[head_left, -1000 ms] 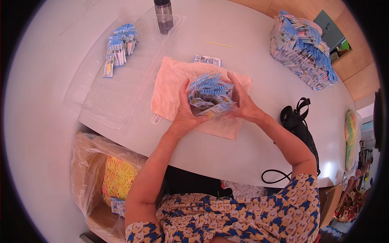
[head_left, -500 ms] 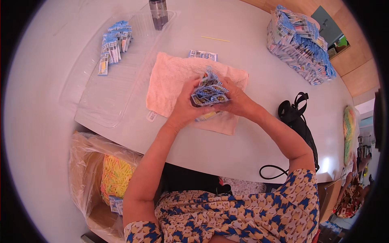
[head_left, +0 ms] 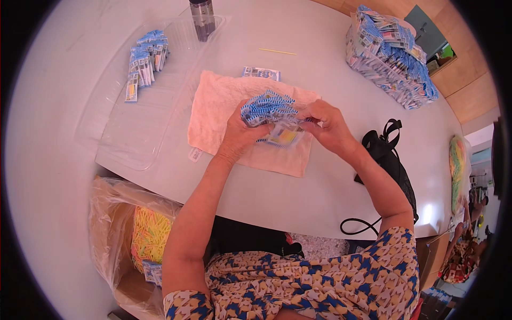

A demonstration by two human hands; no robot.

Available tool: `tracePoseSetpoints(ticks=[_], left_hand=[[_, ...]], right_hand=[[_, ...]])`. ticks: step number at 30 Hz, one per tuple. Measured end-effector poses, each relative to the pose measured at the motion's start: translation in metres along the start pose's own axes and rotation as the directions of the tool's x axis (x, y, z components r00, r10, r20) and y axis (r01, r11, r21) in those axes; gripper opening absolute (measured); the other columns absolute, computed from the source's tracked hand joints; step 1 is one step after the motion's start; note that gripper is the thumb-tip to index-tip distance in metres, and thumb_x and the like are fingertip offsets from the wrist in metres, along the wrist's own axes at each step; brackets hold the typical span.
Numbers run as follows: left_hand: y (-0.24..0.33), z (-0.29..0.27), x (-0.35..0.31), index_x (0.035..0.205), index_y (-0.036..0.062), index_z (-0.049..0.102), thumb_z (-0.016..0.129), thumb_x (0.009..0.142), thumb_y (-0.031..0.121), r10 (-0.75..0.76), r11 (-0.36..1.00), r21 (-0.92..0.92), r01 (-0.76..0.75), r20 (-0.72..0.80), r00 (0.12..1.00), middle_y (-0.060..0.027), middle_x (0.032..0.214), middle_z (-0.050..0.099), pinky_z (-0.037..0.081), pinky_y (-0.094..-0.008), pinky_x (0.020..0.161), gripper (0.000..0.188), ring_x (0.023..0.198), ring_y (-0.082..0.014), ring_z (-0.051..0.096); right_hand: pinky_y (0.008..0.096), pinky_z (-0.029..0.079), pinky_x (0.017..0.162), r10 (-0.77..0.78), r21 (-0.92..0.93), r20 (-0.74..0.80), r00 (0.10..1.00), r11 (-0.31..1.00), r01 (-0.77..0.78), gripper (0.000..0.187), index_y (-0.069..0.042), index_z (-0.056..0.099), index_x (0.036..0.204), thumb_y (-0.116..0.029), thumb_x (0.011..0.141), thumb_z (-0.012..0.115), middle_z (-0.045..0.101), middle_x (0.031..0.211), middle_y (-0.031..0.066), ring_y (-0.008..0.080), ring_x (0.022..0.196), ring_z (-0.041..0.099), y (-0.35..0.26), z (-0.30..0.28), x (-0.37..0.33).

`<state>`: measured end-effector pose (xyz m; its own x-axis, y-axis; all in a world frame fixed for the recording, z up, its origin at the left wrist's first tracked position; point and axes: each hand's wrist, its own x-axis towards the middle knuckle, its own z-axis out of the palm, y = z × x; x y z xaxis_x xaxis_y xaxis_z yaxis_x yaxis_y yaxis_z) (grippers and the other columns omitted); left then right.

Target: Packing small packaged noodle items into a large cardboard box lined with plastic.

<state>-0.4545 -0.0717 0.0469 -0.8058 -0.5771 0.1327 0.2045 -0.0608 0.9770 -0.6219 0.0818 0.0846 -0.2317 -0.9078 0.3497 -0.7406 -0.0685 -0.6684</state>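
Note:
A fanned bundle of small blue-and-white packets (head_left: 266, 108) is gripped in my left hand (head_left: 241, 133), thumb across its near side. My right hand (head_left: 332, 127) is closed in a pinch at the bundle's right side, on the edge of a clear packet with a yellow patch (head_left: 287, 135). That packet is smeared by motion, and the exact fingertip contact is hard to see. Both hands are over a pink towel (head_left: 213, 114) on the white table (head_left: 266, 202). Another blue-and-white packet (head_left: 261, 73) lies flat at the towel's far edge.
To the left, a clear plastic tray (head_left: 120, 141) holds a row of packets (head_left: 145, 61); a dark tumbler (head_left: 202, 21) stands by it. A heaped container of packets (head_left: 392, 58) is far right, a black bag (head_left: 392, 160) nearer. A lined box (head_left: 109, 213) with yellow sticks sits lower left.
My right hand has moved right, off the bundle's side, pinching a packet's edge. The bundle, cupped by both hands before, now rests fanned out in my left hand.

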Motion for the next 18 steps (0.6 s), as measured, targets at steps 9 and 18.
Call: tracePoseSetpoints(ticks=[9, 18], left_hand=[[-0.006, -0.007, -0.006, 0.121, 0.005, 0.043, 0.08, 0.059, 0.007, 0.162, 0.987, -0.037, -0.159, 0.13, 0.978, -0.0055, 0.107, 0.06, 0.047, -0.0304, 0.089, 0.073, 0.1, -0.0154, 0.058], [-0.024, -0.003, 0.001, 0.118, 0.0055, 0.043, 0.081, 0.059, 0.01, 0.162, 0.955, 0.255, -0.152, -0.019, 0.987, -0.009, 0.107, 0.06, 0.048, -0.031, 0.086, 0.07, 0.101, -0.0175, 0.058]], right_hand=[[0.0333, 0.045, 0.062, -0.282, -0.265, -0.102, 0.954, 0.932, 0.247, 0.022, -0.006, 0.058, 0.082, 0.005, 0.064, 0.066, 0.055, 0.075, 0.0053, 0.026, 0.072, 0.054, -0.015, 0.027, 0.023], [0.0338, 0.036, 0.102, 0.06, 0.45, 0.127, 0.99, 0.886, -0.111, 0.079, -0.003, 0.037, 0.129, -0.003, 0.061, 0.079, 0.045, 0.13, 0.0127, 0.0207, 0.121, 0.043, 0.002, 0.027, 0.034]])
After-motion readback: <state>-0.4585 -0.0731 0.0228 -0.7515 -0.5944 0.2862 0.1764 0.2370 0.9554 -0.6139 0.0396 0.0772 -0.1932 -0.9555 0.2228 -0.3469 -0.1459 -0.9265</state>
